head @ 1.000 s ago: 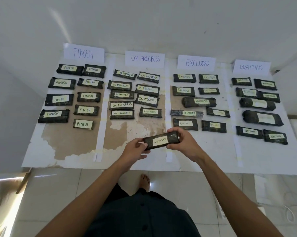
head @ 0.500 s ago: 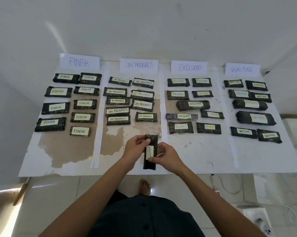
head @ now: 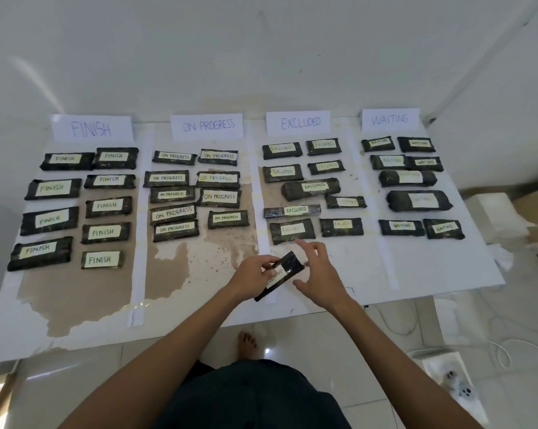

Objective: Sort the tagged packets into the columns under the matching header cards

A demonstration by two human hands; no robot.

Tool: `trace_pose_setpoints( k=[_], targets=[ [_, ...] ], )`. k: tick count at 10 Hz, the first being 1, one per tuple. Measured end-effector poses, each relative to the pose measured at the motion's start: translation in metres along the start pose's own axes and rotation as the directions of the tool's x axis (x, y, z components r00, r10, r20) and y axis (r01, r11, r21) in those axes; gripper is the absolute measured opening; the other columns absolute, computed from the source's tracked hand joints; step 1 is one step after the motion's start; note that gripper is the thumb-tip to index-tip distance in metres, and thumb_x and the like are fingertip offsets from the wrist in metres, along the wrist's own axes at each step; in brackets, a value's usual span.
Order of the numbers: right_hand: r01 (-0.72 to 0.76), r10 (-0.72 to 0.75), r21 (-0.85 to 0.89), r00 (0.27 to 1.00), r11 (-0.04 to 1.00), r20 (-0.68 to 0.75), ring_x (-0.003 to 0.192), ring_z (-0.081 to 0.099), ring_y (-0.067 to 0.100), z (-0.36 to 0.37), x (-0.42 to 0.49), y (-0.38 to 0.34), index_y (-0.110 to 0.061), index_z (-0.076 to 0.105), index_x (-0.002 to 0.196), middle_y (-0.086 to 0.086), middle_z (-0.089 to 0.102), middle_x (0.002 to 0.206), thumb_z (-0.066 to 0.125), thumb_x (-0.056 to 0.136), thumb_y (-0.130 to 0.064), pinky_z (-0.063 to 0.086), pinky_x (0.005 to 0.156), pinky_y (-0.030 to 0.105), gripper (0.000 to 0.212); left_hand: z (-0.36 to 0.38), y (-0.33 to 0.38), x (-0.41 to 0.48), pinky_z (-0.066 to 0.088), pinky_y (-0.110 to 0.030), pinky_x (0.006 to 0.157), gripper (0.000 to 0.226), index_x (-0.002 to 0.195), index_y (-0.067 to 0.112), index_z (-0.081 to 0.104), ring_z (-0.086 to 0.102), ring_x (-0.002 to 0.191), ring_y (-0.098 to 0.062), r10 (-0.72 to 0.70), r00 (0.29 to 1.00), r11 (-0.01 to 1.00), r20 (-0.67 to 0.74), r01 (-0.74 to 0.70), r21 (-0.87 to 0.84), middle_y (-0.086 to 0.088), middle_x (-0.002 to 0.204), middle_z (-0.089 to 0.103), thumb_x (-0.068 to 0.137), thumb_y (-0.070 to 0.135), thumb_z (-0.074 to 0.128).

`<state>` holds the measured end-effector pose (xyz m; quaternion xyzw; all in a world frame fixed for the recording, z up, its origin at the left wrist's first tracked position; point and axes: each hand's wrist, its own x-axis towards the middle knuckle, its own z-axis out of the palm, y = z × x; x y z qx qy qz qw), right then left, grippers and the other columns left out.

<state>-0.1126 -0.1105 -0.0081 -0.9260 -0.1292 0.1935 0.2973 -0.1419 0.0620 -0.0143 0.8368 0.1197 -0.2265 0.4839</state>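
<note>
A dark packet [head: 288,267] with a pale tag reading EXCLUDED is tilted above the board's near edge, between the ON PROGRESS and EXCLUDED columns. My left hand [head: 251,277] pinches its left side. My right hand [head: 320,272] hovers beside its right end with fingers spread, not gripping it. Four header cards stand at the back: FINISH [head: 91,129], ON PROGRESS [head: 208,126], EXCLUDED [head: 299,122], WAITING [head: 390,119]. Several tagged packets lie in two rows under each card. The nearest EXCLUDED packet [head: 291,231] lies just beyond my right fingertips.
The white board [head: 431,267] has brown stained patches [head: 76,292] under the left columns. White paper strips [head: 137,243] divide the columns. A bare foot [head: 246,345] stands on the tiled floor below. A power strip [head: 453,379] and white cables [head: 493,345] lie at the right.
The packet has turned from upright to tilted and shifted right toward the EXCLUDED column. My right hand has let go of it and opened; my left hand still holds it.
</note>
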Motion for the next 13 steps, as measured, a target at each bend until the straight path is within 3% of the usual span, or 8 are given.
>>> trace_pose_setpoints(
  k=[1, 2, 3, 6, 7, 9, 11, 13],
  targets=[
    [0.133, -0.143, -0.298, 0.99, 0.945, -0.012, 0.107, 0.053, 0.025, -0.009, 0.007, 0.022, -0.019, 0.052, 0.128, 0.007, 0.041, 0.135, 0.072, 0.075, -0.005, 0.053, 0.084, 0.034, 0.059, 0.008, 0.015, 0.019, 0.042, -0.027, 0.082, 0.029, 0.118, 0.019, 0.063, 0.056, 0.094, -0.019, 0.049, 0.998, 0.991, 0.05, -0.055, 0.124, -0.005, 0.11, 0.064, 0.092, 0.012, 0.054],
    [0.16, -0.187, -0.379, 0.982, 0.911, -0.035, 0.093, 0.056, 0.031, -0.013, 0.016, 0.043, -0.012, 0.059, 0.119, 0.012, 0.056, 0.116, 0.069, 0.073, 0.002, 0.053, 0.069, 0.04, 0.049, 0.016, 0.03, 0.042, 0.045, -0.031, 0.085, 0.028, 0.117, 0.018, 0.064, 0.058, 0.097, -0.022, 0.079, 0.994, 0.971, 0.075, -0.094, 0.218, -0.006, 0.112, 0.066, 0.091, 0.013, 0.056],
    [0.12, -0.148, -0.339, 0.987, 0.933, -0.06, 0.091, 0.055, 0.031, -0.018, 0.023, 0.062, -0.008, 0.059, 0.122, 0.013, 0.059, 0.11, 0.066, 0.076, 0.002, 0.052, 0.069, 0.041, 0.047, 0.024, 0.042, 0.06, 0.047, -0.033, 0.09, 0.032, 0.122, 0.019, 0.059, 0.059, 0.102, -0.023, 0.101, 0.991, 0.945, 0.091, -0.124, 0.303, -0.004, 0.113, 0.065, 0.09, 0.018, 0.057],
    [-0.118, 0.114, -0.108, 0.993, 0.987, -0.041, 0.102, 0.054, 0.028, -0.03, 0.051, 0.116, -0.007, 0.053, 0.13, 0.013, 0.054, 0.114, 0.061, 0.082, 0.006, 0.046, 0.091, 0.032, 0.05, 0.049, 0.03, 0.086, 0.04, -0.04, 0.093, 0.06, 0.141, 0.021, 0.035, 0.039, 0.121, -0.03, 0.189, 0.964, 0.682, 0.185, -0.265, 0.682, -0.01, 0.131, 0.04, 0.086, 0.004, 0.052],
    [-0.176, 0.174, -0.082, 0.984, 0.981, -0.038, 0.101, 0.054, 0.028, -0.034, 0.057, 0.124, -0.006, 0.052, 0.131, 0.015, 0.049, 0.116, 0.061, 0.083, 0.006, 0.043, 0.094, 0.027, 0.051, 0.058, 0.033, 0.086, 0.044, -0.036, 0.086, 0.064, 0.143, 0.014, 0.032, 0.046, 0.11, -0.031, 0.199, 0.961, 0.693, 0.194, -0.277, 0.665, -0.014, 0.134, 0.036, 0.085, -0.005, 0.049],
    [-0.258, 0.258, -0.023, 0.966, 0.966, -0.029, 0.104, 0.053, 0.028, -0.032, 0.059, 0.124, -0.009, 0.05, 0.134, 0.014, 0.042, 0.12, 0.061, 0.083, 0.004, 0.043, 0.098, 0.029, 0.054, 0.064, 0.036, 0.083, 0.049, -0.036, 0.083, 0.064, 0.141, 0.007, 0.033, 0.04, 0.118, -0.032, 0.196, 0.964, 0.707, 0.18, -0.266, 0.656, -0.018, 0.137, 0.031, 0.083, -0.011, 0.05],
    [-0.283, 0.283, -0.206, 0.959, 0.937, -0.03, 0.108, 0.045, 0.029, -0.039, 0.048, 0.106, -0.012, 0.043, 0.137, 0.015, 0.04, 0.124, 0.066, 0.081, -0.009, 0.046, 0.093, 0.037, 0.061, 0.049, 0.035, 0.072, 0.038, -0.039, 0.101, 0.054, 0.139, 0.017, 0.041, 0.035, 0.129, -0.028, 0.219, 0.972, 0.736, 0.09, -0.225, 0.638, -0.008, 0.142, 0.034, 0.087, 0.009, 0.053],
    [-0.195, 0.179, -0.241, 0.98, 0.951, -0.083, 0.112, 0.044, 0.031, -0.039, 0.039, 0.067, -0.014, 0.042, 0.137, 0.015, 0.039, 0.13, 0.066, 0.084, -0.023, 0.045, 0.092, 0.039, 0.059, 0.02, 0.023, 0.043, 0.038, -0.041, 0.101, 0.052, 0.137, 0.022, 0.042, 0.04, 0.123, -0.027, 0.21, 0.976, 0.794, -0.064, -0.132, 0.593, -0.005, 0.14, 0.04, 0.087, 0.019, 0.055]
  ],
)
